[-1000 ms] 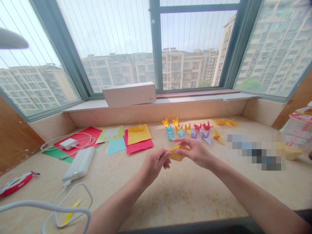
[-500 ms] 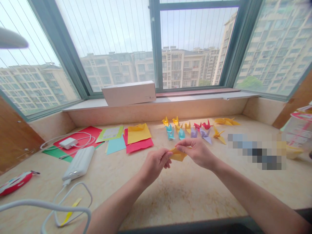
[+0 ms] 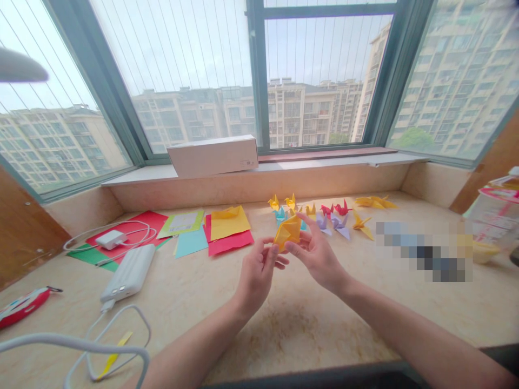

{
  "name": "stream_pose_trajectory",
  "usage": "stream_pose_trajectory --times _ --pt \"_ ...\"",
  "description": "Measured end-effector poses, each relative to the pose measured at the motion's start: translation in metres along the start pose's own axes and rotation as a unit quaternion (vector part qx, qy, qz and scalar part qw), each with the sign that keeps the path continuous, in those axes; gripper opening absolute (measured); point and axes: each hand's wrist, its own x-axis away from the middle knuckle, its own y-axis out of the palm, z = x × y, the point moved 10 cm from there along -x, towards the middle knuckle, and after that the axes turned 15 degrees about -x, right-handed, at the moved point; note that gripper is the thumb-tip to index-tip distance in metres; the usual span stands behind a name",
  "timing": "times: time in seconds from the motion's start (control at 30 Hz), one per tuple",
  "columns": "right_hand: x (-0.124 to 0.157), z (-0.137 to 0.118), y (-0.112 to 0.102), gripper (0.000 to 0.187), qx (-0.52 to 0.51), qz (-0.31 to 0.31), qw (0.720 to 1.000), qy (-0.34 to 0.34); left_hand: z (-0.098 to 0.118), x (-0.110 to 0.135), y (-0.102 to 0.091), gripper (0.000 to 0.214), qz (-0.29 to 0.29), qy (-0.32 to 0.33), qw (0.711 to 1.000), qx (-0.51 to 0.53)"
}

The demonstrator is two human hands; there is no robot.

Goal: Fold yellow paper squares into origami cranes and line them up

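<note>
Above the marble-patterned counter, my left hand [image 3: 259, 267] pinches the lower left corner of a folded yellow paper [image 3: 288, 233] between thumb and fingers. On its right side my right hand [image 3: 318, 251] grips the same paper, thumb at the lower edge and index finger near the top. The paper is tilted up, with creased flaps facing me. Just behind it stand several small folded paper cranes, among them yellow cranes [image 3: 291, 201], red cranes [image 3: 341, 208] and purple cranes [image 3: 339, 226]. Some blue cranes [image 3: 279, 215] are partly hidden behind the paper.
Left of my hands lie yellow paper sheets [image 3: 230, 224], a light blue sheet [image 3: 191, 244] and a white power bank [image 3: 128, 273] with a cable [image 3: 81, 340]. A white box [image 3: 213, 156] rests on the sill. A clear plastic container [image 3: 497, 213] stands at right.
The yellow paper has been turned from nearly flat to tilted upright, showing its folded flaps. My right hand has shifted from its top edge to its right side, thumb lower.
</note>
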Motion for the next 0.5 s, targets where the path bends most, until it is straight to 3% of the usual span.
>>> stream_pose_trajectory --times 0.2,0.5 --pt "-0.004 -0.008 -0.019 0.072 -0.002 0.051 0.998 -0.030 0.000 0.009 0.021 0.030 -0.091 -0.022 0.995 -0.026" --pt "0.002 -0.008 -0.009 0.066 -0.046 0.061 0.997 0.015 -0.008 0.015 0.038 0.043 -0.173 -0.107 0.977 0.064"
